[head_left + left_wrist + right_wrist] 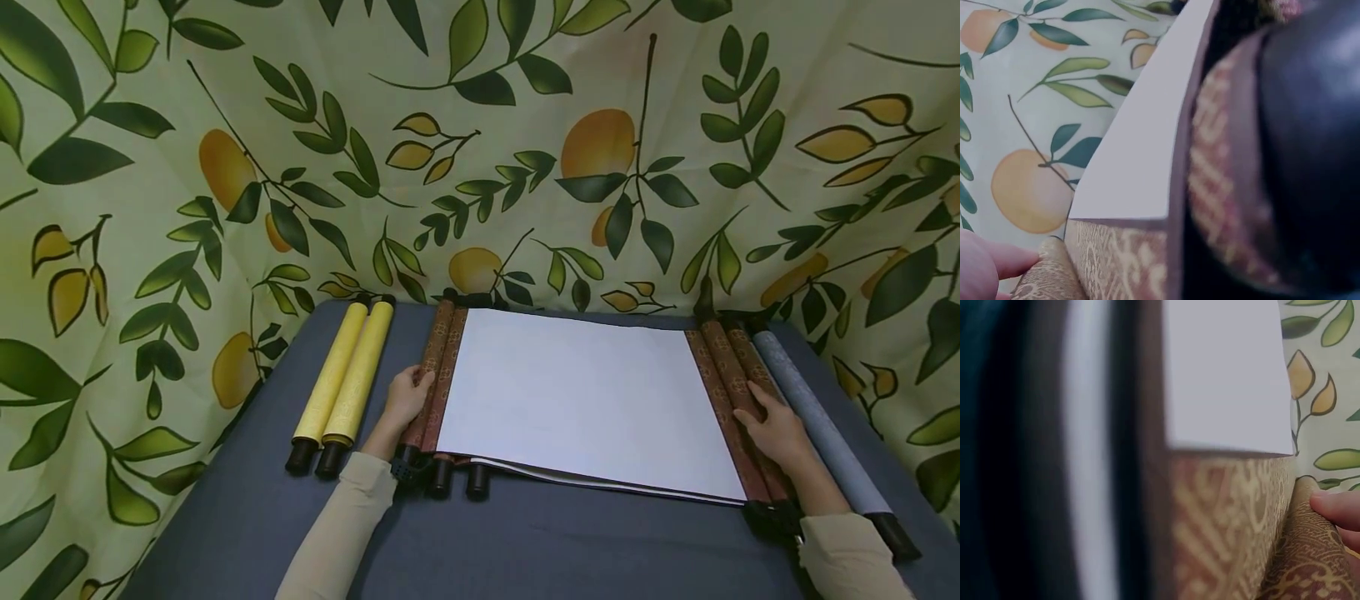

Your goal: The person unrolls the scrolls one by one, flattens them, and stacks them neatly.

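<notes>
A scroll lies spread out, its blank white sheet (577,400) framed at each end by a brown patterned brocade strip (1116,253). My left hand (408,396) grips the rolled left end (435,342), thumb and fingers about it. At the other side, my right hand (776,429) holds the brown brocade roll (1313,562) with its thumb on the near face and fingers over the far one. Both wrist views show only fingertips on the brocade, the rest of each hand being out of frame.
Two yellow scrolls (326,375) lie rolled up left of my left hand. A light blue rolled scroll (817,425) lies beyond my right hand. Dark roller knobs (477,482) stick out from under the sheet's near edge. A leaf-and-fruit patterned cloth (517,167) hangs behind the blue-grey table (570,550).
</notes>
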Demonstrator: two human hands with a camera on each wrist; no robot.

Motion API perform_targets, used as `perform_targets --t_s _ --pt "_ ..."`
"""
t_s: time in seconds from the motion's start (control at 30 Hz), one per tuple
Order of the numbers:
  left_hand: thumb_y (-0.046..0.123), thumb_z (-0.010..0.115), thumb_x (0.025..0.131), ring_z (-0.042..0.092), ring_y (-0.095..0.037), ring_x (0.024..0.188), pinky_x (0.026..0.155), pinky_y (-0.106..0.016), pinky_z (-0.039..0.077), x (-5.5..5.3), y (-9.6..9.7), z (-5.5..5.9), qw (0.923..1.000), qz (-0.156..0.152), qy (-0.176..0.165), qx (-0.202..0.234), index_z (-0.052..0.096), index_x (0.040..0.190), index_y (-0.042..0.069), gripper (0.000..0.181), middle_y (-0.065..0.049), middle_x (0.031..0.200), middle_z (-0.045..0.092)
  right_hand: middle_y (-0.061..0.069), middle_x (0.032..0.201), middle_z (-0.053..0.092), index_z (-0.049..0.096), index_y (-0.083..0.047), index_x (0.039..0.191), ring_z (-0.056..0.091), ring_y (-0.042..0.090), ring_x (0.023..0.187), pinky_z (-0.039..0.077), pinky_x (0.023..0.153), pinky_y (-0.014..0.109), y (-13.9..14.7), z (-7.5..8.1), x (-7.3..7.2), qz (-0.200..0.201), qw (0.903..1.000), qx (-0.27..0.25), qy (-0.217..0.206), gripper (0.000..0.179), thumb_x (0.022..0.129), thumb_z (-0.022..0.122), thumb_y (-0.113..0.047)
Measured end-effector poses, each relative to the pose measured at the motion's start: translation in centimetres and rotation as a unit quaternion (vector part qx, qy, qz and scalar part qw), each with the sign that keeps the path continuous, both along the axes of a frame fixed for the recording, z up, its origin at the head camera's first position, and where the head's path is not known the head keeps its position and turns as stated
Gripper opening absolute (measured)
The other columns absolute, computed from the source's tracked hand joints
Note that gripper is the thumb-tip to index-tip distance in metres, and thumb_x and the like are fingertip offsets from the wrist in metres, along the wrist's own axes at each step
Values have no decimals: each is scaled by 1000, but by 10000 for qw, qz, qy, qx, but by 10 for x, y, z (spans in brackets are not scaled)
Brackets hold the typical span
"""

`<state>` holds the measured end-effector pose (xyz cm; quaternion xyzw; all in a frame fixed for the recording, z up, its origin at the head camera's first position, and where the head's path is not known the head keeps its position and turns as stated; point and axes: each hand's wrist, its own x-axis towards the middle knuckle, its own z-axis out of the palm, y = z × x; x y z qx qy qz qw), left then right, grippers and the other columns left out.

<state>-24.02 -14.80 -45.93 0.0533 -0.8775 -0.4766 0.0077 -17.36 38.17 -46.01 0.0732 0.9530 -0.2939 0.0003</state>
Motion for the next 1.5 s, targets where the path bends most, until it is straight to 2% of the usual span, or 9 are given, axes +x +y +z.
perform_targets --t_s 0.3,0.57,0.77,1.0,1.13,1.33,1.5 --pt "17 49 99 48 -44 130 104 -51 45 -3 4 8 9990 -185 -235 -324 39 140 -13 52 -34 138 49 51 140 20 10 13 148 25 68 124 31 97 74 0 -2 1 17 10000 53 -41 66 101 45 -19" --pt "14 53 97 51 -44 126 101 -51 47 0 7 13 9975 -40 -448 -537 41 138 -14 51 -33 135 52 51 138 22 14 15 145 25 68 124 31 98 73 0 -2 -2 45 9999 78 -66 64 99 48 -14" --pt "9 54 95 57 -44 119 97 -49 50 5 7 16 9969 -17 -256 -749 47 132 -15 45 -33 127 58 51 137 23 16 16 145 25 68 125 29 99 74 0 -2 -3 87 9999 108 -34 66 98 50 -16" --pt "4 56 93 58 -43 118 97 -48 51 8 5 14 9982 -33 -138 -585 50 131 -13 41 -32 127 59 51 138 23 17 16 145 25 68 124 31 98 73 0 -1 -5 125 9998 136 -69 66 98 50 -18" --pt "5 56 94 56 -42 121 99 -48 49 8 3 12 9979 -101 -83 -641 50 131 -12 42 -31 129 58 51 138 23 17 15 145 25 68 124 30 98 73 1 0 -6 136 9998 96 -80 65 99 49 -18" --pt "3 56 93 54 -43 123 100 -50 48 8 0 13 9968 -312 -29 -738 50 132 -11 42 -31 130 57 50 141 19 14 14 146 21 68 127 27 101 74 1 1 -6 68 9997 1 -213 65 100 46 -19" --pt "2 57 93 54 -43 124 98 -48 50 8 -4 18 9963 -548 -59 -652 49 133 -11 43 -31 132 55 48 143 17 13 13 147 21 67 128 28 101 73 -1 2 -4 -111 9994 -13 -320 67 98 47 -17"
